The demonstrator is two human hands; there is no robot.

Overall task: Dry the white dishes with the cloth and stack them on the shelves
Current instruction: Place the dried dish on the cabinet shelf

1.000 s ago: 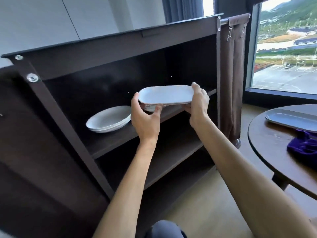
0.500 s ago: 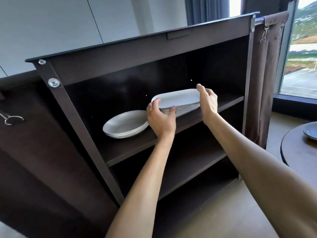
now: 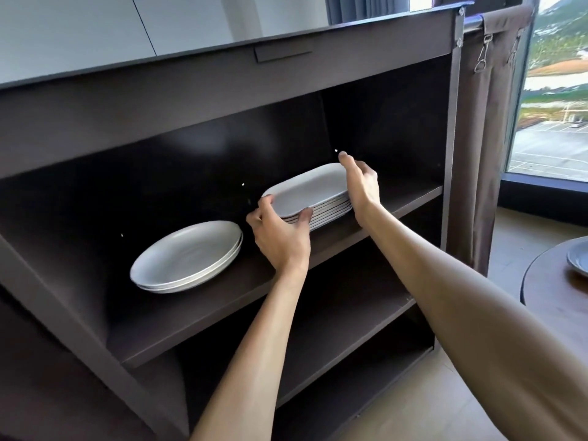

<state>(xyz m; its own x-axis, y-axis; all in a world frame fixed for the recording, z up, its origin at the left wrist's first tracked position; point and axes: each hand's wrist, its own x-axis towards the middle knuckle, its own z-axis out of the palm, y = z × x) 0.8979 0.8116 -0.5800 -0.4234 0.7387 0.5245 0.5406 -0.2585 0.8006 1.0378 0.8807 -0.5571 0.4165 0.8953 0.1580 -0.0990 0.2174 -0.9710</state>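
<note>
A white oblong dish [image 3: 310,189] lies on top of a stack of several like dishes [image 3: 331,214] on the upper shelf [image 3: 197,310] of a dark cabinet. My left hand [image 3: 280,233] grips the dish's near left end, thumb at the stack's front edge. My right hand [image 3: 361,186] curls round its right end. Left of the stack, a small pile of round white plates [image 3: 187,256] rests on the same shelf. The cloth is out of view.
Two lower shelves [image 3: 343,326] sit beneath. A brown curtain [image 3: 483,138] hangs at the cabinet's right side. A round dark table [image 3: 550,288] carrying a grey plate [image 3: 577,256] juts in at the right edge, with a window behind it.
The dish has come down from above the shelf onto the stack of oblong dishes. Both hands moved inward with it, and my view came closer to the cabinet.
</note>
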